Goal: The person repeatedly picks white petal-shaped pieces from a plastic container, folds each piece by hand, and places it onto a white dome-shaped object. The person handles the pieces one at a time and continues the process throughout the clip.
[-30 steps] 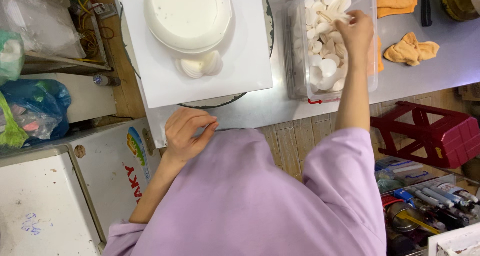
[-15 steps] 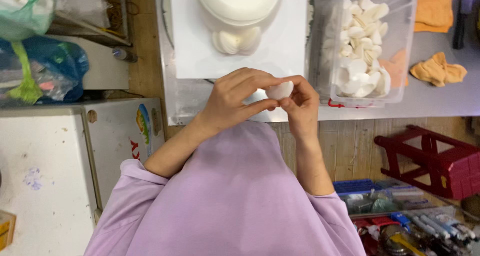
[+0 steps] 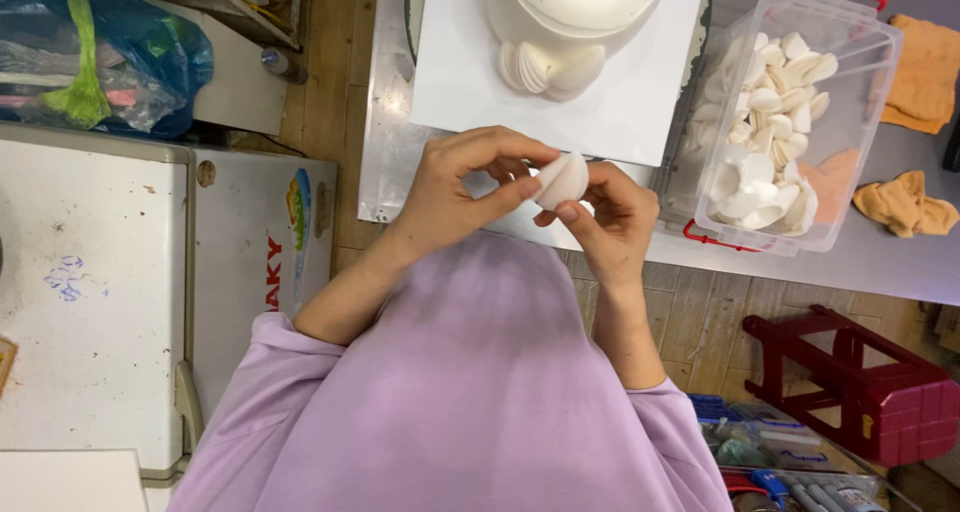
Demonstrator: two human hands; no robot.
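Observation:
Both hands meet just in front of the white board [image 3: 470,82] and pinch one thin white petal [image 3: 562,179] between them. My left hand [image 3: 465,184] grips it from the left with thumb and fingers. My right hand [image 3: 610,215] holds its lower right edge. On the board stands a white cake [image 3: 580,2], with several white petals [image 3: 550,67] stuck to its near side. A clear plastic box [image 3: 860,92] with red handles, to the right, holds several more white petals [image 3: 765,122].
The board and box rest on a grey metal table [image 3: 385,162]. Orange cloths [image 3: 905,207] lie at the far right. A white chest freezer [image 3: 110,292] and a blue bag [image 3: 130,62] stand to the left, a red stool [image 3: 870,392] at lower right.
My right hand came out of the plastic box with a petal and met my left hand. Both hands now hold the petal in front of the board.

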